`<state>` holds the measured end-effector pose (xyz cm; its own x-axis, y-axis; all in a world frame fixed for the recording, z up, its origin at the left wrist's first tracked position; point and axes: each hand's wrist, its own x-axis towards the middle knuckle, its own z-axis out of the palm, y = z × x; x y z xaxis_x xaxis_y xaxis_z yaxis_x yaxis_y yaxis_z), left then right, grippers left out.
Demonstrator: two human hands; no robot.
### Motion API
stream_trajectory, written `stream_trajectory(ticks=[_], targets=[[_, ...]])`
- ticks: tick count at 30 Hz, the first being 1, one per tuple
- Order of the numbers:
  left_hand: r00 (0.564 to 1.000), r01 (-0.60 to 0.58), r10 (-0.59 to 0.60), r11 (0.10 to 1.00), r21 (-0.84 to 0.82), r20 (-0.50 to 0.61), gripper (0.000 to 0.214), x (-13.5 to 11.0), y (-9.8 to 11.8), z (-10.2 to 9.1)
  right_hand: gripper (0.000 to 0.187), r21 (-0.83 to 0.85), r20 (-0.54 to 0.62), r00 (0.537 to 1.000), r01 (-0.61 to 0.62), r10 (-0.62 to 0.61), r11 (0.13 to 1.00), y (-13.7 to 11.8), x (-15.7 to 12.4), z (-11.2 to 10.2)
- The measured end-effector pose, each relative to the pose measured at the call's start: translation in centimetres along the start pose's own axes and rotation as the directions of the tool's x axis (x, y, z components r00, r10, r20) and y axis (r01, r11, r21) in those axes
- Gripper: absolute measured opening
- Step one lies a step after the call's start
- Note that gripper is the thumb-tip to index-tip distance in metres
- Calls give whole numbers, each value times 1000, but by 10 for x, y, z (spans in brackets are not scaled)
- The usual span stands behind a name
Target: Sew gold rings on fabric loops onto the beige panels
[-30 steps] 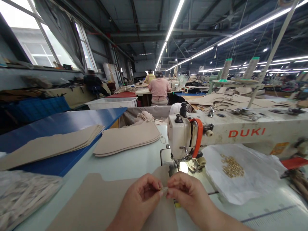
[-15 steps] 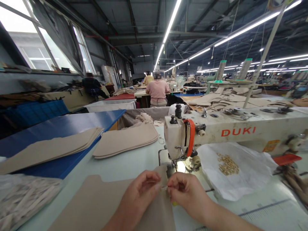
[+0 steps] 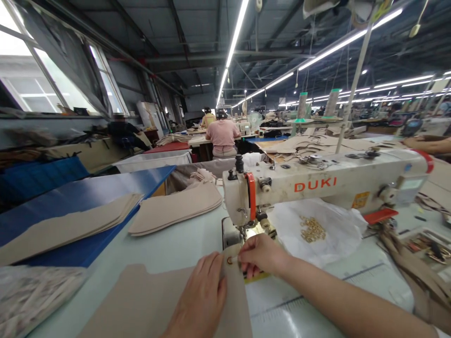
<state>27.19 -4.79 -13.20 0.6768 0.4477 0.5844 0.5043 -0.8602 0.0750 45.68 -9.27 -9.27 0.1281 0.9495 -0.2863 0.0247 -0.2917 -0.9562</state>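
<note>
My left hand [image 3: 204, 295] lies flat on a large beige fabric panel [image 3: 162, 295], fingers stretched forward and nothing gripped. Just in front of the sewing machine's needle area, my right hand [image 3: 260, 256] is closed in a pinch on a small pale strip [image 3: 235, 259]. A small gold-coloured ring [image 3: 229, 260] shows at the strip's end, over the panel's upper right edge. The fingers hide the rest of the strip. The white sewing machine [image 3: 232, 197] marked DUKI stands right behind the right hand, its lamp lighting the needle plate.
Small gold metal pieces [image 3: 313, 229] lie on a white sheet [image 3: 338, 234] beneath the machine arm. Beige panels are stacked on the table [image 3: 176, 211] and on a blue surface [image 3: 155, 176] at left. An open box of parts [image 3: 430, 246] stands at right. Other people sit farther back.
My left hand has opened from a pinch beside the right hand and settled flat on the panel. The right hand stays pinched, and the ring now shows. The view has shifted right.
</note>
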Motion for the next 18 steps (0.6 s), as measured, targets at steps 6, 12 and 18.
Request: stream_trajectory(ticks=[6, 12, 18], targets=[[995, -87, 90, 993, -76, 36, 32, 12, 6, -12, 20, -25, 21, 994, -110, 110, 994, -7, 6, 1], [982, -158, 174, 967, -200, 67, 26, 39, 9, -12, 18, -38, 10, 992, -129, 129, 991, -8, 8, 0], [979, -183, 199, 957, -225, 53, 26, 47, 10, -5, 20, -29, -1, 997, -79, 79, 996, -7, 10, -1]])
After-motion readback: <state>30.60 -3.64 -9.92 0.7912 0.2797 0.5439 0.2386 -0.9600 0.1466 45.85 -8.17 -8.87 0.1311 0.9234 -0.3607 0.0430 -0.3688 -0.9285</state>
